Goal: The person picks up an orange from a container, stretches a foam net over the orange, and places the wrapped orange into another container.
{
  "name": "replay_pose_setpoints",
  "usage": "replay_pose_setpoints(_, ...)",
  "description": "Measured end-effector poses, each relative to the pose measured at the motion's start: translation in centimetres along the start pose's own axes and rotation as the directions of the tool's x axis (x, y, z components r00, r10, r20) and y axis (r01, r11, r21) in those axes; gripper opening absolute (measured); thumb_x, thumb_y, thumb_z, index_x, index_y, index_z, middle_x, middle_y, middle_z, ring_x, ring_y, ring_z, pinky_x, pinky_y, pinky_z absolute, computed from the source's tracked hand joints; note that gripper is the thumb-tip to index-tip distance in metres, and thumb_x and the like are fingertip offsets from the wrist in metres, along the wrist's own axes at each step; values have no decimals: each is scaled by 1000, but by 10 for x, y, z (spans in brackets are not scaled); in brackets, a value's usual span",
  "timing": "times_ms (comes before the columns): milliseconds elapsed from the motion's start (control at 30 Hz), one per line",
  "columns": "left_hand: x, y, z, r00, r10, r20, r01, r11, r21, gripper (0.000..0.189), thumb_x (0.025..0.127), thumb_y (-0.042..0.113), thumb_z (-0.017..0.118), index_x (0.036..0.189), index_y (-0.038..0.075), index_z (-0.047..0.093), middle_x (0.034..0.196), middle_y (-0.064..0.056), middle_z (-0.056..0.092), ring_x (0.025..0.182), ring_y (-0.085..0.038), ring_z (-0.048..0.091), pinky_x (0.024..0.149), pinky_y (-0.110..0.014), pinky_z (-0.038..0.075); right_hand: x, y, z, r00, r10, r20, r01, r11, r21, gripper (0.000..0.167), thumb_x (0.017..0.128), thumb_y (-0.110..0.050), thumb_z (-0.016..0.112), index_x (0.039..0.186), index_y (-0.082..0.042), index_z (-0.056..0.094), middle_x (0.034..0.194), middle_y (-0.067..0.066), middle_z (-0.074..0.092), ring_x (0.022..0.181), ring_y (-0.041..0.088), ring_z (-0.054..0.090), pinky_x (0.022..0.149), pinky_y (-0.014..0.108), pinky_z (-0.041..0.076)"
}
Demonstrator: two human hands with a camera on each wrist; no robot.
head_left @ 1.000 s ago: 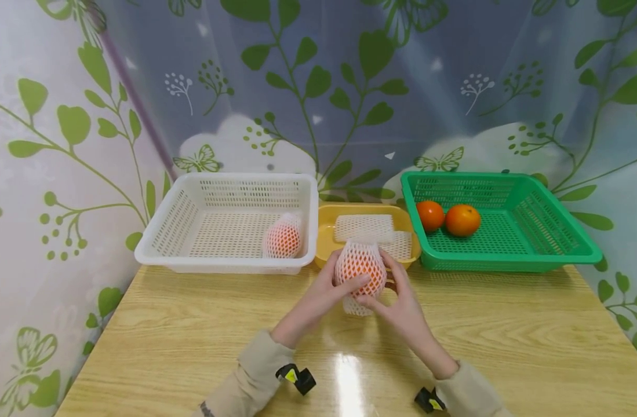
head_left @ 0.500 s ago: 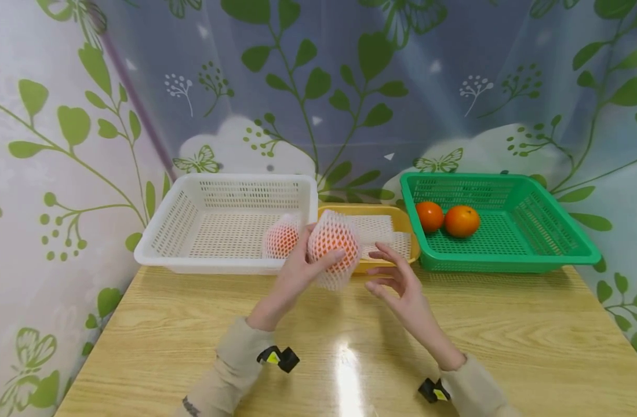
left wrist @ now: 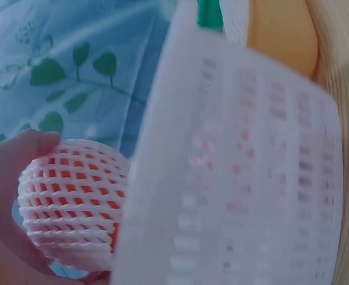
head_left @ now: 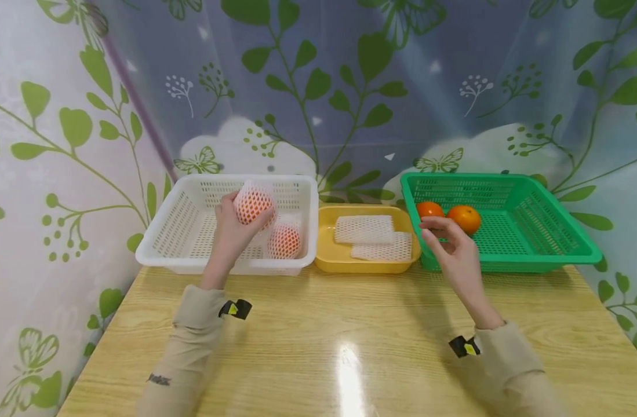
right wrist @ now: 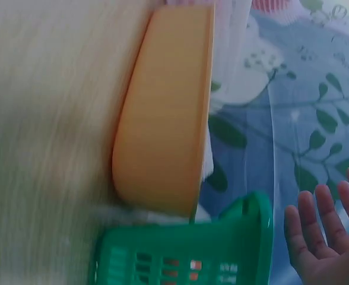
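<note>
In the head view my left hand [head_left: 228, 231] grips an orange in a white foam net [head_left: 253, 204], over the white basket [head_left: 164, 259]. The left wrist view shows the same netted orange [left wrist: 73, 202] with fingers and thumb around it, partly behind the basket wall [left wrist: 222, 178]. A second netted orange [head_left: 284, 241] lies in the basket's right front corner. My right hand [head_left: 456, 260] is held over the left front rim of the green basket [head_left: 511, 258], fingers loosely bent, holding nothing. Two bare oranges, the right one [head_left: 464, 219] fully visible and the left one [head_left: 428, 210] partly covered by the fingers, lie inside it.
Between the baskets stands a yellow tray [head_left: 326, 255] with two flat white foam nets, one [head_left: 364, 229] overlapping the other [head_left: 388, 248]. All three containers stand along the back of the wooden table [head_left: 318, 324], before a patterned curtain [head_left: 318, 87].
Both hands held the netted orange in front of the yellow tray; the right hand let go and moved right to the green basket. My left hand carried the orange left over the white basket.
</note>
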State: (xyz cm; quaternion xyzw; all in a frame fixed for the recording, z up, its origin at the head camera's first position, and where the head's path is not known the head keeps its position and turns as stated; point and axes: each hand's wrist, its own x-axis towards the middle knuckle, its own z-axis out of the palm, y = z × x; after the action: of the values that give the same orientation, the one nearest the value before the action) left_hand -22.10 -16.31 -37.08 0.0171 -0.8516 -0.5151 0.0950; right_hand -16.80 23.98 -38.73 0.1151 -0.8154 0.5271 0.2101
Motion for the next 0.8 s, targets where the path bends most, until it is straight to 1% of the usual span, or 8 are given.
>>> replay_pose_setpoints(67,6,-7,-6,999,-38,13,36,994,99,95,89,54,71,154,4,23,140,-25,42,118,-39,52,95,-56,50,6,7,-10,1000,3,-19,-4,999,-53,30,102,-13,61,130,-2,63,120,9,68,98,0,61,80,12,50)
replay_pose_setpoints(167,10,-15,-12,994,-88,62,70,967,243,96,92,54,67,154,-1,19,138,-32,44,116,-48,55,92,-60,50,15,18,-23,999,25,-32,-29,990,-136,32,104,-18,60,132,-2,63,124,16,66,99,-3,60,82,9,47)
replay_pose_setpoints(267,10,-18,-14,982,-145,124,90,924,372,95,94,51,65,153,-6,17,137,-39,41,114,-56,52,93,-63,49,24,34,-34,998,58,-24,-62,973,-223,35,104,-22,60,134,-4,62,129,19,62,104,9,61,82,8,45)
replay_pose_setpoints(333,10,-20,-15,969,-187,163,98,893,439,95,95,51,64,152,-9,16,137,-43,39,116,-59,50,95,-64,47,29,39,-41,996,83,-15,-84,955,-285,36,104,-22,60,134,-3,60,131,21,59,108,23,62,85,14,47)
replay_pose_setpoints(433,10,-22,-16,942,-236,239,90,864,495,101,96,54,59,153,-13,10,140,-46,39,121,-62,48,98,-65,46,38,45,-50,994,110,3,-102,930,-353,38,103,-19,60,136,0,57,131,26,54,112,41,58,91,35,53)
replay_pose_setpoints(533,12,-24,-19,912,-268,312,66,844,532,104,99,57,52,152,-19,6,145,-45,36,127,-61,45,103,-64,44,50,53,-59,990,141,19,-121,901,-416,40,103,-17,60,137,2,55,131,31,50,114,48,54,92,58,48)
replay_pose_setpoints(700,15,-29,-27,878,-286,384,-7,794,607,93,102,58,44,143,-24,31,145,-46,35,130,-59,42,107,-63,41,67,66,-68,974,218,60,-158,845,-511,46,102,-17,62,142,2,50,136,35,43,118,53,47,92,66,42)
replay_pose_setpoints(800,18,-32,-29,869,-291,401,-3,807,591,95,102,60,43,149,-21,24,148,-44,34,133,-57,41,110,-62,38,75,74,-72,958,269,99,-167,805,-570,52,100,-17,64,144,4,46,138,38,40,119,55,43,94,69,39)
